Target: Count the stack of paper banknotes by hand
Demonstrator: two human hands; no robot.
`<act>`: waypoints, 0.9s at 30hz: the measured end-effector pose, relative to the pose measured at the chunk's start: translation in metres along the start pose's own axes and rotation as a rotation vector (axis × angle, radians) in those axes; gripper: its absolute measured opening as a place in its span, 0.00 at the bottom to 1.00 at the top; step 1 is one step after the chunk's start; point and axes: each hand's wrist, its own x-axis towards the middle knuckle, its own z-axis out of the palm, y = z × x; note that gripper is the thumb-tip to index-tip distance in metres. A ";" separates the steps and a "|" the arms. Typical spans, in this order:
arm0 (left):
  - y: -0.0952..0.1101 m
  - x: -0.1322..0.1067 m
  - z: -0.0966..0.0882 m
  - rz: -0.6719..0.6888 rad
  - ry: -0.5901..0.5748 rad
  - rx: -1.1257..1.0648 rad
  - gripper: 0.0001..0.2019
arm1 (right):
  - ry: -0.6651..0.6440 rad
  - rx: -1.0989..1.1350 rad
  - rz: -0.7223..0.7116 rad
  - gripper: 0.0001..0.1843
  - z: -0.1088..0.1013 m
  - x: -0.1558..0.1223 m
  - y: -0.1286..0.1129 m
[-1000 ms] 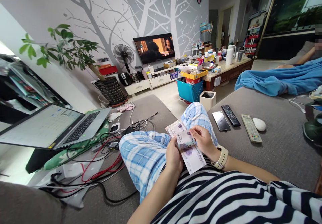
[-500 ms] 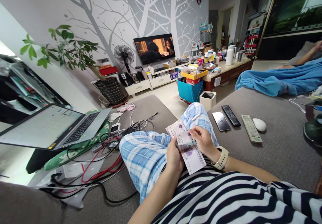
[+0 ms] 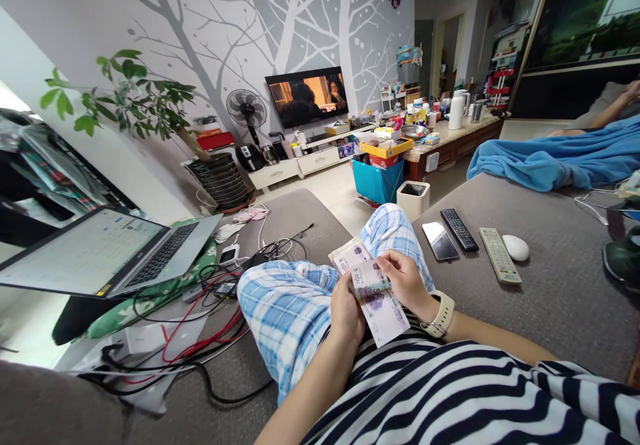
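Above my lap, both hands hold several purple-and-white banknotes, fanned so that one lies partly over the others and hangs toward my striped shirt. My left hand is closed around the notes' left edge, its thumb on top. My right hand, with a cream watch on the wrist, pinches the upper right edge of the front note between thumb and fingers. Beneath them are my blue plaid pants. The lower fingers of both hands are hidden.
On the grey sofa to my right lie a phone, a black remote, a beige remote and a white mouse. Tangled cables and a laptop are at my left. Another person's arm shows beyond a blue blanket.
Almost nothing differs. The banknotes shift very slightly between my fingers, while both hands stay in place with the same grip.
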 end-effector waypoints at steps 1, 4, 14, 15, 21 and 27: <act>0.000 0.000 0.000 0.002 0.001 0.000 0.08 | -0.001 0.001 -0.001 0.19 0.000 0.000 0.000; 0.001 -0.001 0.001 0.006 0.017 -0.004 0.08 | -0.004 0.011 -0.011 0.20 0.000 0.000 -0.002; 0.000 0.000 -0.002 0.024 0.003 0.004 0.09 | -0.045 0.032 -0.032 0.23 -0.001 -0.002 -0.005; -0.001 0.001 -0.002 0.022 -0.002 -0.001 0.09 | -0.054 0.040 -0.033 0.23 -0.001 -0.002 -0.006; -0.002 0.003 -0.006 0.006 -0.033 -0.024 0.09 | -0.070 0.057 -0.050 0.22 0.000 -0.003 -0.009; 0.003 -0.002 0.000 -0.014 0.004 -0.013 0.11 | -0.112 0.143 -0.006 0.23 0.001 -0.002 -0.006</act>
